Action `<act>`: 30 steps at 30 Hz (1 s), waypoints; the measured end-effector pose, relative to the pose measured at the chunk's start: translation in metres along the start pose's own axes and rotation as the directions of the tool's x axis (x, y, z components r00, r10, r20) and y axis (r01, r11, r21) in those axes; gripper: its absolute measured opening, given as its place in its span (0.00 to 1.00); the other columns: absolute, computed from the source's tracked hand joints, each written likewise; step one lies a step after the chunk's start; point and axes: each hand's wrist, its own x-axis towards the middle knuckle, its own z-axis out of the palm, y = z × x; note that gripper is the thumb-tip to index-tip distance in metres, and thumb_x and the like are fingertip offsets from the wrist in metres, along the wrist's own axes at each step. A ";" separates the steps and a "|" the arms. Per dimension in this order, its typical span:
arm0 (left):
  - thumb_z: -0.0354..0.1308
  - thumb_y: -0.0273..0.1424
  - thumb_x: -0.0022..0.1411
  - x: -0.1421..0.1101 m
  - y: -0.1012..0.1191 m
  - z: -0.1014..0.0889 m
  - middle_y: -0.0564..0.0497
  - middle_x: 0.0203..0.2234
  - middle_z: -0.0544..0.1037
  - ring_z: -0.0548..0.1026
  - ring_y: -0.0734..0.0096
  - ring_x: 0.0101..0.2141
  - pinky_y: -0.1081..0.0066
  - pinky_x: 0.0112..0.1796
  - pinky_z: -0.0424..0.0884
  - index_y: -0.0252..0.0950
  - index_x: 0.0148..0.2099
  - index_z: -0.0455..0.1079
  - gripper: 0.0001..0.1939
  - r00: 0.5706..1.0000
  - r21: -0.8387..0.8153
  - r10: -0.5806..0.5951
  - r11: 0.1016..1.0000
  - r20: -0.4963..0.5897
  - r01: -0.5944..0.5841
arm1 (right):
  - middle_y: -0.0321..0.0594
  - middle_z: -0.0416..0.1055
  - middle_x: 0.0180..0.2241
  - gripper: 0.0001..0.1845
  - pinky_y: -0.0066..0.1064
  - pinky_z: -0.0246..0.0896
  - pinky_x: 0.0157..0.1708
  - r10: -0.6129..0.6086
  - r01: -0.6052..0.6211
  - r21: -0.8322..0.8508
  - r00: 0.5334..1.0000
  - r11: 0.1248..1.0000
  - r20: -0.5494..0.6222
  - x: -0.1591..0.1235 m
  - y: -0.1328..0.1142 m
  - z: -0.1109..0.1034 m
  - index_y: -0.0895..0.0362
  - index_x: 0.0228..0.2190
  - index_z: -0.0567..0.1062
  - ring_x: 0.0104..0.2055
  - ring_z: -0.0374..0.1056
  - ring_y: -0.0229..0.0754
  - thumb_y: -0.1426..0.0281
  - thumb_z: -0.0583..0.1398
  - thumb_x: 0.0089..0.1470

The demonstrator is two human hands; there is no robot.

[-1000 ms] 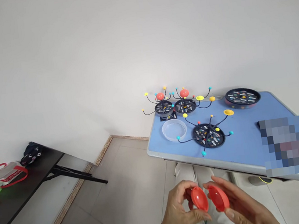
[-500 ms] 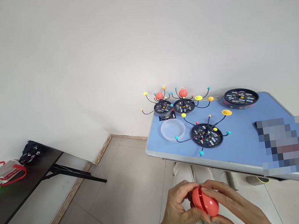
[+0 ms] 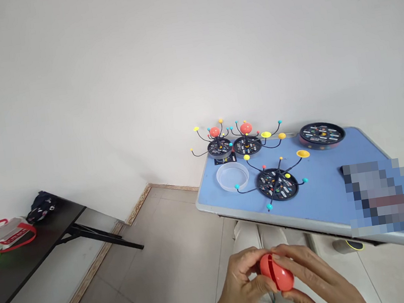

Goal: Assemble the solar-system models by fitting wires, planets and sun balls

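Note:
Both my hands hold a shiny red plastic ball [image 3: 282,275] made of two halves, low in front of the table's near edge. A dark slit runs between the halves. My left hand [image 3: 245,281] pinches the left half with thumb and fingers. Around the right half curl the fingers of my right hand [image 3: 313,274]. On the table beyond lies a planet model [image 3: 277,184] with a round black base, curved black arms and small coloured balls; no large red ball sits at its centre.
Two planet models with red centre balls [image 3: 214,132] stand at the back of the blue table [image 3: 321,195]. A clear round dish [image 3: 232,177], a round black-topped container [image 3: 322,134] and a blurred-out flat object [image 3: 389,198] are also there. A dark table [image 3: 23,247] stands at left.
My view has shifted slightly. The two halves stay in my hands with the slit between them, and the grip looks nearly the same.

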 end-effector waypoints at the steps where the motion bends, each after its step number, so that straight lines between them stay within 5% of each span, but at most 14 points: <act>1: 0.62 0.54 0.55 0.000 0.000 0.001 0.52 0.27 0.68 0.65 0.72 0.29 0.72 0.33 0.64 0.36 0.46 0.80 0.28 1.000 -0.014 -0.001 1.000 0.004 0.001 | 0.44 0.74 0.52 0.30 0.38 0.71 0.47 -0.015 0.015 -0.017 1.000 1.000 0.007 0.001 0.000 0.000 0.41 0.60 0.68 0.53 0.71 0.52 0.73 0.63 0.59; 8: 0.60 0.54 0.58 -0.004 0.000 0.002 0.52 0.25 0.67 0.63 0.77 0.23 0.75 0.26 0.62 0.31 0.44 0.79 0.30 0.995 -0.131 -0.086 0.987 0.042 0.090 | 0.49 0.73 0.48 0.21 0.30 0.73 0.42 -0.212 0.217 -0.140 0.976 0.966 0.046 0.010 0.000 0.000 0.53 0.59 0.69 0.49 0.71 0.45 0.71 0.56 0.65; 13: 0.54 0.58 0.60 -0.004 0.000 0.006 0.53 0.21 0.66 0.62 0.78 0.19 0.76 0.21 0.59 0.26 0.45 0.77 0.36 0.983 -0.098 -0.185 0.978 0.007 0.185 | 0.51 0.72 0.48 0.21 0.30 0.72 0.41 -0.236 0.243 -0.195 0.970 0.950 0.059 0.010 0.003 0.004 0.57 0.58 0.68 0.49 0.71 0.45 0.72 0.55 0.65; 22: 0.43 0.55 0.68 -0.009 0.003 0.015 0.48 0.28 0.73 0.64 0.73 0.25 0.68 0.36 0.70 0.30 0.50 0.75 0.34 0.986 0.111 -0.116 0.985 -0.123 0.130 | 0.40 0.73 0.31 0.19 0.27 0.70 0.25 -0.140 0.137 -0.228 0.990 0.964 0.003 0.016 -0.004 0.011 0.56 0.53 0.69 0.28 0.70 0.40 0.60 0.55 0.66; 30: 0.43 0.54 0.68 -0.016 -0.028 0.020 0.42 0.45 0.79 0.74 0.59 0.44 0.62 0.50 0.71 0.36 0.52 0.76 0.32 0.924 0.270 -0.106 0.939 -0.369 0.215 | 0.39 0.76 0.31 0.20 0.27 0.71 0.26 0.076 -0.084 -0.130 0.995 0.988 -0.066 0.001 0.014 0.033 0.53 0.50 0.71 0.27 0.72 0.41 0.55 0.55 0.64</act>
